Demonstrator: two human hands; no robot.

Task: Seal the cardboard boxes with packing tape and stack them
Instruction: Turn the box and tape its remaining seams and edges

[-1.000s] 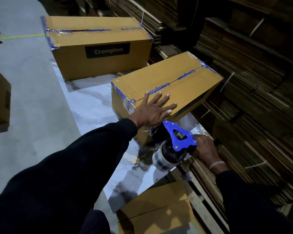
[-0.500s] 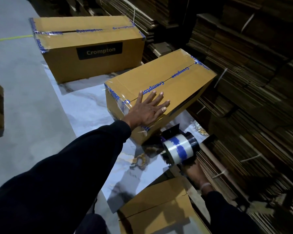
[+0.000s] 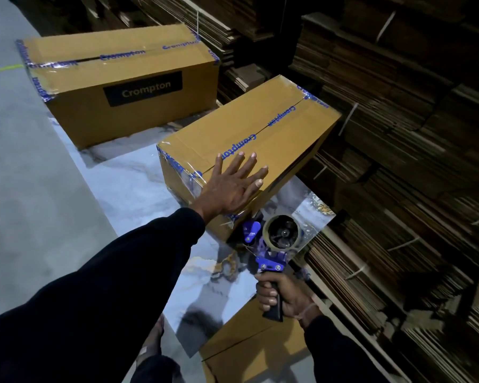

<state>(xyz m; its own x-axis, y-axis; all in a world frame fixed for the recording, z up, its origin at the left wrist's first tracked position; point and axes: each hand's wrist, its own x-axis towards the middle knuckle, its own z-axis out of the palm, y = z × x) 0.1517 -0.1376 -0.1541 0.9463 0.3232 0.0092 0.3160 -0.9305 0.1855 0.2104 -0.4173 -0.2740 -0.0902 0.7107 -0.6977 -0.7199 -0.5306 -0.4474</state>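
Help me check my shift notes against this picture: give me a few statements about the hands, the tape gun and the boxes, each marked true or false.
1. The left hand lies flat on the near box. True.
2. The right hand grips the tape dispenser by its handle. True.
3. The far box is stacked on the near box. False: it stands apart on the floor.
4. The near box has no tape. False: printed blue tape runs along its top seam.

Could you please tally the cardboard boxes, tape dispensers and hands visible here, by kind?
Taped cardboard boxes: 2, the far box and the near box under the left hand.
Untaped cardboard box: 1, the bottom box.
Tape dispensers: 1, the tape dispenser in the right hand.
Hands: 2.
Total: 6. A box edge at the far left is not counted.
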